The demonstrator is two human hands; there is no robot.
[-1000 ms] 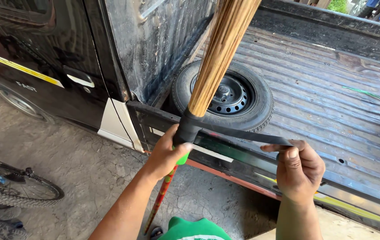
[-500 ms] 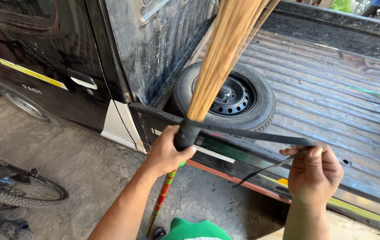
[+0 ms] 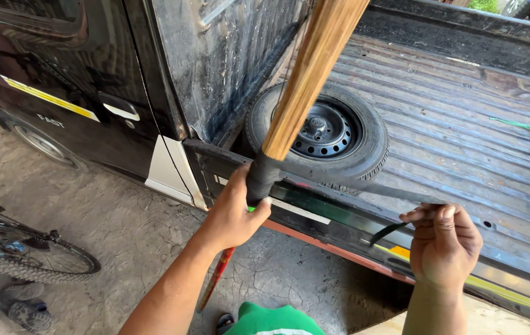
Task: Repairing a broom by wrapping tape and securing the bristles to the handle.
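The left hand [image 3: 233, 214] is closed around the neck of a broom [image 3: 305, 93], right where the straw-coloured bristle bundle meets a black wrapped binding. The bundle rises up and away from this hand toward the top of the view, while the broom's red stick runs down below the wrist toward the cracked concrete floor [image 3: 110, 223].

From the binding, a flat black strap [image 3: 364, 187] stretches sideways to the right hand [image 3: 444, 245]. That hand is closed, pinching the strap between thumb and fingertips, with the strap's loose tail hanging down just below the fingers.

Behind both hands lies the open ribbed bed of a black pickup truck [image 3: 463, 130]. A spare tyre [image 3: 327, 131] with a dark steel rim lies flat on the bed, directly beyond the left hand and partly hidden by the bristles. Below the right hand, the truck's edge carries a yellow stripe and a red-orange line; between the hands there is a narrow white strip on the same edge. Far to the left of the left hand, a slanted yellow stripe marks the cab door [image 3: 60, 99]. A bicycle wheel [image 3: 26, 257] stands low on the left, and a green garment [image 3: 271, 319] shows below the hands.
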